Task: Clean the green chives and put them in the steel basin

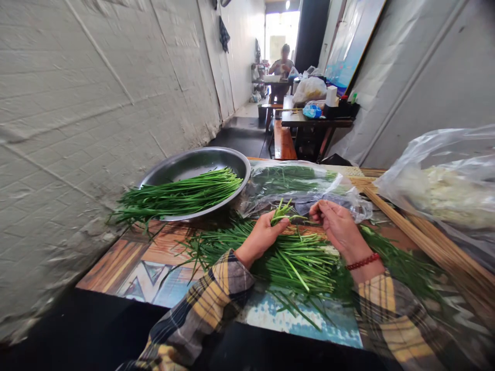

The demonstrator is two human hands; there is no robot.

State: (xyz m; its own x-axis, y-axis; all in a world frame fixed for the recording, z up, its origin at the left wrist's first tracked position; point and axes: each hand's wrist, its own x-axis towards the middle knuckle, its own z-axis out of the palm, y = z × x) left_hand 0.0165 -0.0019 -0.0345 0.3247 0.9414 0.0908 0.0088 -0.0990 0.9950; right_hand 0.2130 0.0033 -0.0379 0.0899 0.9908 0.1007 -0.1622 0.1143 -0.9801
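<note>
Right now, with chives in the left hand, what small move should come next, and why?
Probably bring the right hand leftward to tidy the small bunch of chives in the left hand: a few stalks jut sideways out of it, and the right hand is close by but apart from it. Whether the right fingers already pinch something is too small to tell.

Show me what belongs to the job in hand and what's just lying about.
Seemingly in use:
green stalks in the left hand
loose stalk pile
metal bowl with stalks
clear plastic with greens

Probably just lying about:
wooden sticks
bag of pale contents
blue packet on the back table
</note>
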